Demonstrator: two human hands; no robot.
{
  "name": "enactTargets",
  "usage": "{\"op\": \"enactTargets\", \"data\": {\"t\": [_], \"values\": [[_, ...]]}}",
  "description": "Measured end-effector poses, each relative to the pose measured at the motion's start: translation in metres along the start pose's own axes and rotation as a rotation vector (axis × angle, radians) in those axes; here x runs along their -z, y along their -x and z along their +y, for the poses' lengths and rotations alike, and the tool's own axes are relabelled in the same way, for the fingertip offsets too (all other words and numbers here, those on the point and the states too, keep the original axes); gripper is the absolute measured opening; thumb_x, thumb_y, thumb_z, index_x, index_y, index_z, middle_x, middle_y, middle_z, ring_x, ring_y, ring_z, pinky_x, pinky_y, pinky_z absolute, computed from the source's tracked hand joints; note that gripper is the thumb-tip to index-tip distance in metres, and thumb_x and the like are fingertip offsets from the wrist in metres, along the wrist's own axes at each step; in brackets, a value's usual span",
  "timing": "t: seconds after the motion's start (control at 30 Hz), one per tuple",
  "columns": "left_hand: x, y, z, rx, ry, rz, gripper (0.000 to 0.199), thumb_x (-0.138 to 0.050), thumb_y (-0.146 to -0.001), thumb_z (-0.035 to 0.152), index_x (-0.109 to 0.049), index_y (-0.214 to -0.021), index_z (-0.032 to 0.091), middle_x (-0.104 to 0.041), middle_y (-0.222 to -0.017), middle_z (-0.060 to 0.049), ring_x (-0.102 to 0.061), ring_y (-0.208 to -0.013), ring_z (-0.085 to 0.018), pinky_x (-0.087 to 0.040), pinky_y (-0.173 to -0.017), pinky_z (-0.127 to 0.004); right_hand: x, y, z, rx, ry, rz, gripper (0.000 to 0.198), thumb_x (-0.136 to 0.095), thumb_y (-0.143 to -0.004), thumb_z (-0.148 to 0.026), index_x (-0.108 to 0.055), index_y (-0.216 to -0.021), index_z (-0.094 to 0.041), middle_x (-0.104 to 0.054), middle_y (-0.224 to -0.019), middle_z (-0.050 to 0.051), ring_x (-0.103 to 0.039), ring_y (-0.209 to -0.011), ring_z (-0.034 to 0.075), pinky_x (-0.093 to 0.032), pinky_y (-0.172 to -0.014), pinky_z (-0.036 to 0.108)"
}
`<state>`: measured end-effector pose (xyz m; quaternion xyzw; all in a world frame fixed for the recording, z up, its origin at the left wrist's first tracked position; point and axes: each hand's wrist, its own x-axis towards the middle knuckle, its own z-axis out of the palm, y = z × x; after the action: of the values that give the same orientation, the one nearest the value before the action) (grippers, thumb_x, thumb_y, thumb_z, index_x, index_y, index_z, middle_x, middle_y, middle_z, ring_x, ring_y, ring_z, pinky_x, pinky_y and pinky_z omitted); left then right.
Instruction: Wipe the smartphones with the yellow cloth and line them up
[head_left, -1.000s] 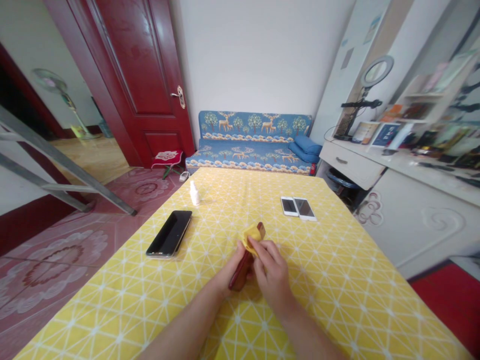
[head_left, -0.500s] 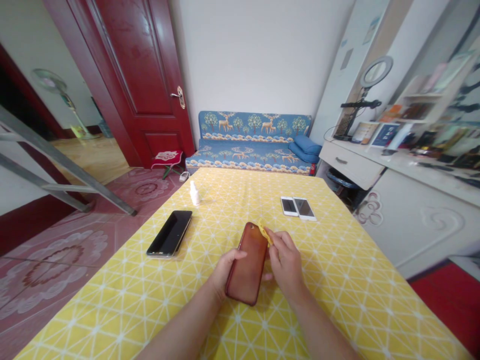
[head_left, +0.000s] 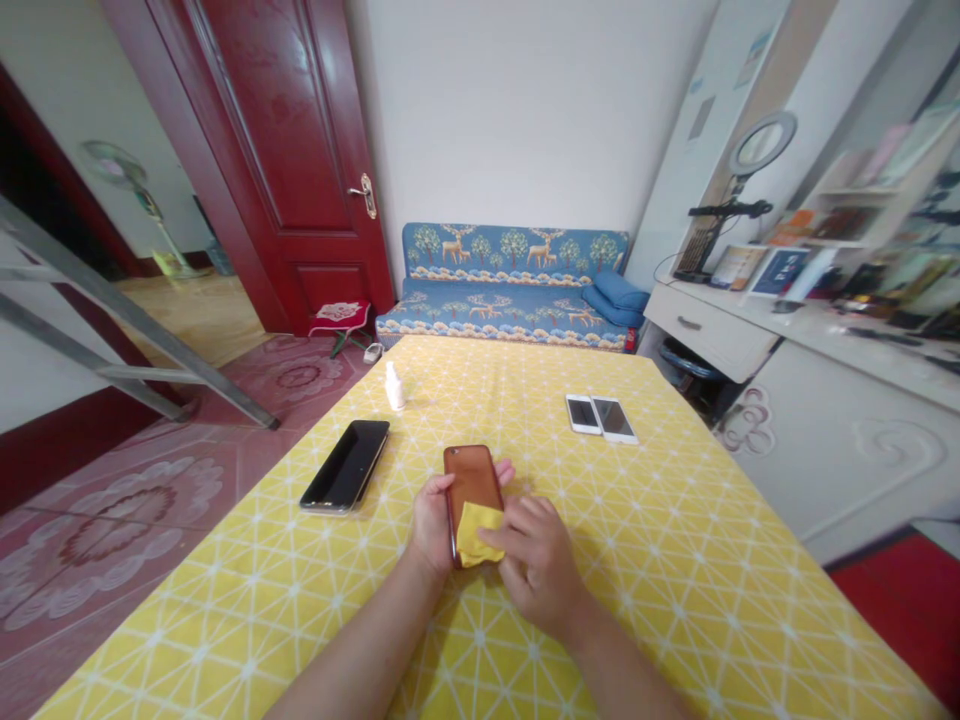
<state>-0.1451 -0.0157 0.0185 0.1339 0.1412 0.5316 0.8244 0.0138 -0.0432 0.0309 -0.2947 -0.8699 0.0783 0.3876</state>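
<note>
Phone [head_left: 471, 478] in a glossy brown case, gripped by the left hand [head_left: 430, 520] and rubbed with a yellow cloth [head_left: 474, 533].

Right hand [head_left: 536, 565] pinches the cloth, folded small and soft, against the phone's near end, hiding that end; left fingertips curl round its far edge. It is a smooth rounded rectangle held just above the yellow table [head_left: 675, 560], whose cover bears a white triangle grid. Left of the phone lies a black phone [head_left: 346, 479]; beyond that stands a small white bottle [head_left: 394, 387], label unreadable. Right and farther off, two white phones [head_left: 601, 415] lie touching.
</note>
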Motion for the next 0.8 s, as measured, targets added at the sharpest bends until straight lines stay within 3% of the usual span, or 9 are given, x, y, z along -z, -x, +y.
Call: {"op": "enactTargets", "data": {"t": [0.13,0.23,0.4,0.63,0.7,0.8], "values": [[0.007,-0.003,-0.001,-0.037,0.075,0.057,0.056,-0.048,-0.076,0.036,-0.055,-0.12,0.004,-0.066,-0.113,-0.019,-0.058,-0.113,-0.029,-0.04,-0.099,-0.042,-0.006,0.0,-0.013,0.05,-0.017,-0.071,0.036,-0.045,-0.074,-0.008,-0.068,-0.097,-0.024,-0.051,-0.074,0.002,-0.044,-0.075,0.019,-0.034,-0.074,0.038],[0.004,-0.003,-0.003,0.02,0.044,0.064,0.058,-0.049,-0.078,0.047,-0.057,-0.117,0.005,-0.067,-0.107,-0.019,-0.062,-0.106,-0.031,-0.045,-0.093,-0.043,-0.013,-0.001,-0.012,0.066,0.007,-0.082,0.038,-0.047,-0.076,-0.008,-0.067,-0.103,-0.025,-0.052,-0.077,0.003,-0.045,-0.076,0.019,-0.034,-0.072,0.037],[-0.013,0.003,-0.01,0.225,-0.03,0.098,0.06,-0.05,-0.08,0.058,-0.062,-0.106,0.006,-0.07,-0.091,-0.018,-0.067,-0.091,-0.031,-0.05,-0.082,-0.039,-0.019,-0.004,0.008,-0.046,0.121,0.062,0.044,-0.044,-0.078,-0.003,-0.066,-0.111,-0.023,-0.056,-0.083,0.005,-0.048,-0.081,0.02,-0.038,-0.077,0.037],[-0.021,0.005,-0.022,0.326,-0.224,0.264,0.056,-0.048,-0.084,0.058,-0.061,-0.109,0.009,-0.072,-0.085,-0.015,-0.069,-0.075,-0.027,-0.053,-0.072,-0.04,-0.009,0.0,0.043,-0.33,0.174,0.23,0.047,-0.041,-0.084,-0.005,-0.06,-0.124,-0.02,-0.055,-0.083,0.005,-0.05,-0.078,0.019,-0.042,-0.071,0.033],[-0.019,0.005,-0.024,0.343,-0.251,0.27,0.05,-0.051,-0.084,0.054,-0.061,-0.107,0.01,-0.072,-0.083,-0.013,-0.069,-0.073,-0.025,-0.054,-0.071,-0.039,-0.006,0.001,0.045,-0.343,0.154,0.259,0.047,-0.04,-0.085,-0.005,-0.06,-0.125,-0.02,-0.054,-0.084,0.005,-0.051,-0.077,0.019,-0.043,-0.07,0.033],[-0.016,0.005,-0.028,0.313,-0.241,0.276,0.039,-0.054,-0.084,0.047,-0.063,-0.096,0.011,-0.071,-0.077,-0.01,-0.069,-0.072,-0.023,-0.053,-0.074,-0.036,-0.008,-0.002,0.036,-0.237,0.104,0.279,0.046,-0.04,-0.087,-0.006,-0.06,-0.125,-0.024,-0.054,-0.086,0.005,-0.051,-0.081,0.019,-0.043,-0.073,0.034]]}}
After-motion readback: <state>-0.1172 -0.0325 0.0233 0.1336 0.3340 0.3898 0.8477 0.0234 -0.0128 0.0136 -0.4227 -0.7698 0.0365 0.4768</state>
